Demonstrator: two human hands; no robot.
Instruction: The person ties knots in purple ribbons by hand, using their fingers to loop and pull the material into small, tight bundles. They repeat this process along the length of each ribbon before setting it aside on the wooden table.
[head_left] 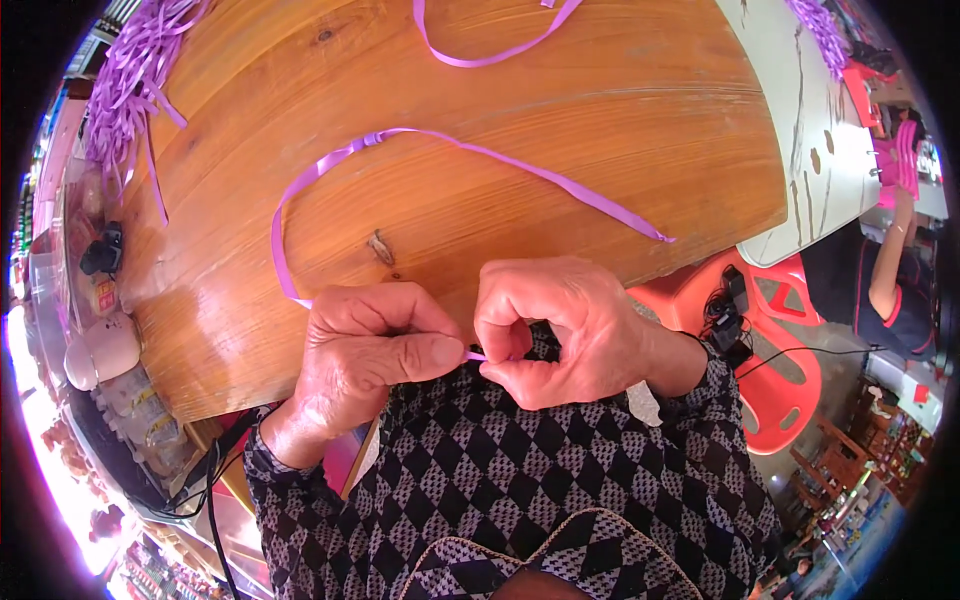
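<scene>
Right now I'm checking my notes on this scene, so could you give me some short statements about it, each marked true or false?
1. The left hand and right hand both pinch a purple ribbon. True.
2. The right hand lies flat, fingers spread. False: its fingers are curled.
3. A heap of purple ribbons lies at the far left of the wooden tabletop. True.
4. The plastic seat on the right is blue. False: the plastic seat is orange-red.
5. The person's top has a diamond pattern. True.
</scene>
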